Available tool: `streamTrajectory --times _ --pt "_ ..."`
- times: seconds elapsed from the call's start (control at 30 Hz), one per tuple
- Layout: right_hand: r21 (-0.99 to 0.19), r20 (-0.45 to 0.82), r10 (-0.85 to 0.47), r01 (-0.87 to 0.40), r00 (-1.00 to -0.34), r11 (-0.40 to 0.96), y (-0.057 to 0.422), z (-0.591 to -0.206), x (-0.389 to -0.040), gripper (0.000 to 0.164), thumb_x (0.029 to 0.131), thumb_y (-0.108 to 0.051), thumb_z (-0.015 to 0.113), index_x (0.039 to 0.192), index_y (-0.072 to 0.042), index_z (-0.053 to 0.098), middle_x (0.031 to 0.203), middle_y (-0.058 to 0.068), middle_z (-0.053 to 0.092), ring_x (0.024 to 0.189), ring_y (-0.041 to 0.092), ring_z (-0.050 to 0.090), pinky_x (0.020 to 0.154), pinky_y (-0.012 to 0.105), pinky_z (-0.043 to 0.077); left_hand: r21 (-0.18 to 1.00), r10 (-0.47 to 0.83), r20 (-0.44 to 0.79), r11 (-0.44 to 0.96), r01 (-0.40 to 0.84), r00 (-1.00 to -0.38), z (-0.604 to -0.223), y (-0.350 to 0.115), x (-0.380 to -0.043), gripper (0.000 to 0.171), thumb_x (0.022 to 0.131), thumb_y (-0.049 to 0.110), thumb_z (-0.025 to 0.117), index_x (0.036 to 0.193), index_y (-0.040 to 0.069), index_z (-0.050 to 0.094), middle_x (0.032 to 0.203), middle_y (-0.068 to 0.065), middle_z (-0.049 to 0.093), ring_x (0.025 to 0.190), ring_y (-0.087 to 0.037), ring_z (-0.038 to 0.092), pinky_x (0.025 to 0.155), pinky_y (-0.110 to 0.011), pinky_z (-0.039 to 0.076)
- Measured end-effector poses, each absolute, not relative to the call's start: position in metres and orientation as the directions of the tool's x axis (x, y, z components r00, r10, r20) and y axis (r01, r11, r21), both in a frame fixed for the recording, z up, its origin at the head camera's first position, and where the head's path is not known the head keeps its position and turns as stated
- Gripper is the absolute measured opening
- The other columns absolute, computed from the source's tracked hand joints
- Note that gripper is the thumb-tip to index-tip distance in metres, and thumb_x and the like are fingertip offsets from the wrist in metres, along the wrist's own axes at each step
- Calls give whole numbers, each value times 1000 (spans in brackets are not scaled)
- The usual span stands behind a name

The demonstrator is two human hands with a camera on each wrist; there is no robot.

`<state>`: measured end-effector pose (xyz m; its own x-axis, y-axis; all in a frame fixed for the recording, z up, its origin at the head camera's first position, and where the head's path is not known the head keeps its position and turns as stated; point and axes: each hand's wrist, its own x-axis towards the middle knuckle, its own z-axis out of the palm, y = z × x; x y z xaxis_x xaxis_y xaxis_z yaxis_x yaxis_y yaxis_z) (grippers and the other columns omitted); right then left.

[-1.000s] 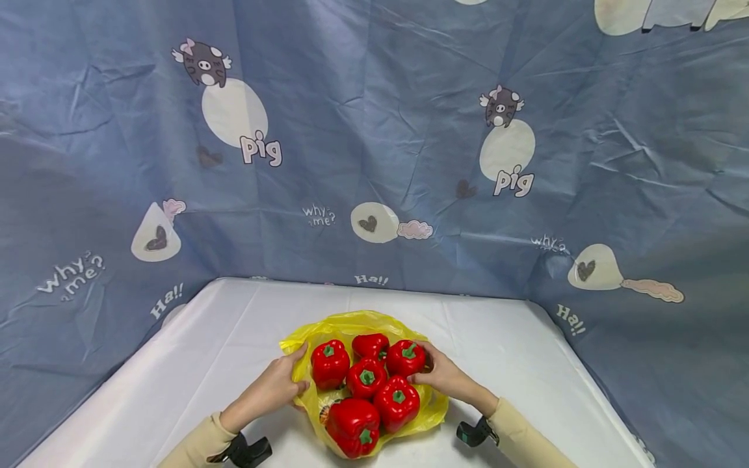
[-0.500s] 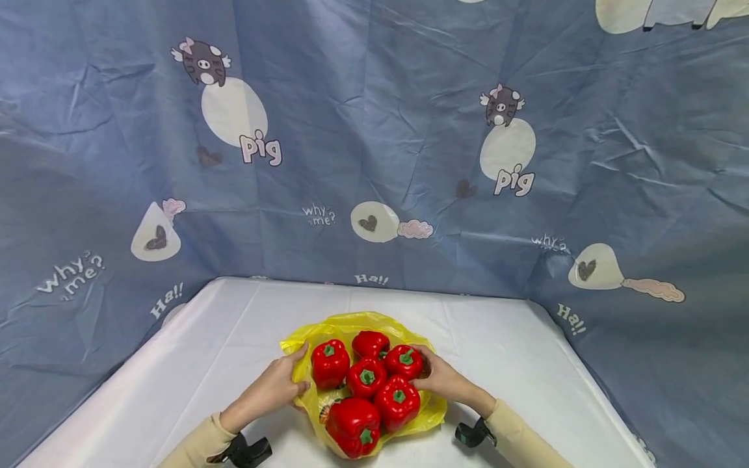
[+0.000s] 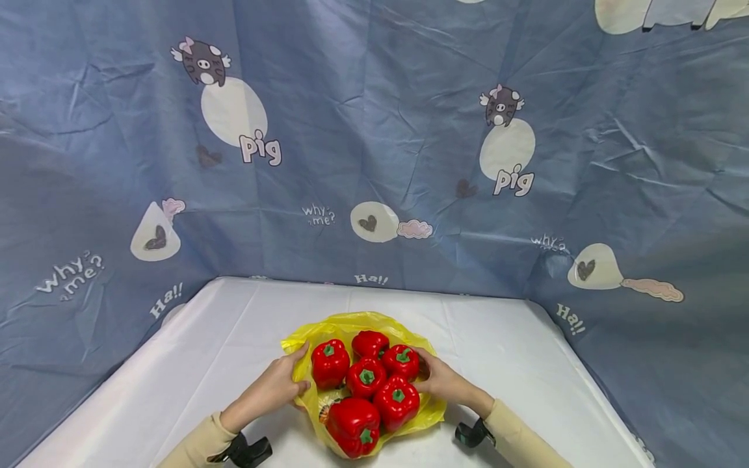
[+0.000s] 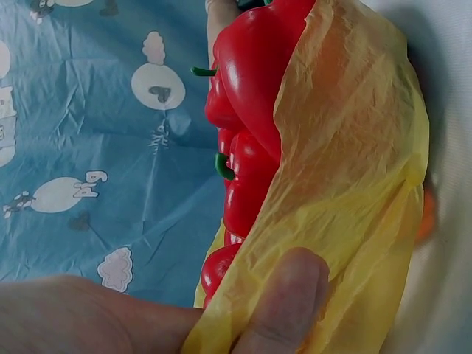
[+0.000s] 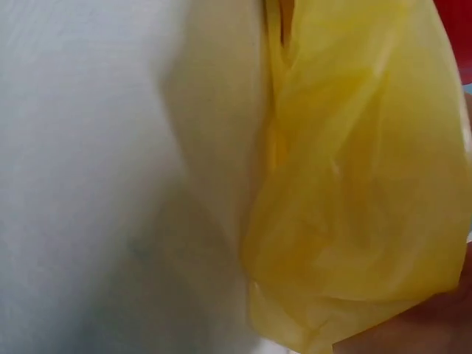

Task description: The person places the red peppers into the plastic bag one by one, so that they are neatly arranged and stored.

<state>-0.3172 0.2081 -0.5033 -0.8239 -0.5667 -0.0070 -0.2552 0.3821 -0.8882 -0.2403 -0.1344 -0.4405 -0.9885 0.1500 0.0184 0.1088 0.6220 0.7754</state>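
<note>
Several red bell peppers with green stems, one of them at the front (image 3: 353, 422), fill a yellow plastic bag (image 3: 433, 416) on the white table. My left hand (image 3: 279, 383) pinches the bag's left rim. In the left wrist view its thumb (image 4: 291, 295) presses the bag's outside. My right hand (image 3: 447, 380) reaches over the bag's right side, its fingers and thumb curved round the right-hand bell pepper (image 3: 400, 361). In the right wrist view the bag wall (image 5: 361, 184) hides most of that hand.
A white cloth (image 3: 222, 344) covers the table. Blue printed curtains (image 3: 374, 162) stand behind it and along both sides. A small orange-brown patterned patch (image 3: 325, 412) shows at the bag's left side beside the front pepper.
The right-hand pepper has shifted slightly left and down, deeper among the others. My right thumb has drawn back a little to the right. The left hand stays put.
</note>
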Motion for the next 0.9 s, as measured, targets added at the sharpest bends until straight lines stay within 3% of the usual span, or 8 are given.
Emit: streamTrajectory --times 0.3,0.53,0.63,0.73,0.83,0.9 --pt "-925 13 -585 -232 -811 302 217 -496 -314 75 84 -4 65 149 0 28 152 22 34 137 40 37 108 46 37 795 154 -7 600 88 -988 -441 -135 -240 78 76 -6 70 145 -9 34 89 -15 60 54 -14 59 48 -27 51" --pt "-926 49 -573 -252 -818 280 227 -489 -309 70 86 -5 64 147 1 29 149 22 37 139 40 34 111 47 32 808 186 -2 579 108 -983 -440 -137 -240 79 76 -5 70 145 -8 33 92 -18 61 54 -15 60 47 -28 52" --pt "-933 48 -557 -236 -829 272 231 -486 -304 69 87 -3 62 147 2 28 149 24 37 139 42 32 111 48 30 839 243 7 527 138 -970 -440 -141 -240 79 78 -4 68 148 -5 31 104 -29 60 57 -16 63 49 -31 54" --pt "-932 43 -539 -229 -841 283 236 -481 -297 68 89 -3 61 147 2 26 150 25 35 140 42 31 112 50 28 877 300 3 458 147 -954 -438 -146 -239 80 82 1 69 151 3 29 128 -39 48 61 -19 66 52 -35 55" --pt "-917 59 -507 -248 -860 313 240 -476 -291 68 91 -7 61 148 -1 25 150 25 34 140 42 31 112 51 27 882 328 -10 448 146 -945 -435 -150 -238 80 86 17 71 153 16 29 147 -35 33 61 -22 66 56 -36 56" --pt "-898 81 -477 -272 -875 346 243 -472 -287 68 92 -13 62 149 -5 26 150 24 35 139 41 32 112 51 28 867 336 -7 472 162 -942 -431 -152 -238 79 86 27 71 152 21 31 151 -31 30 61 -25 66 58 -34 55"
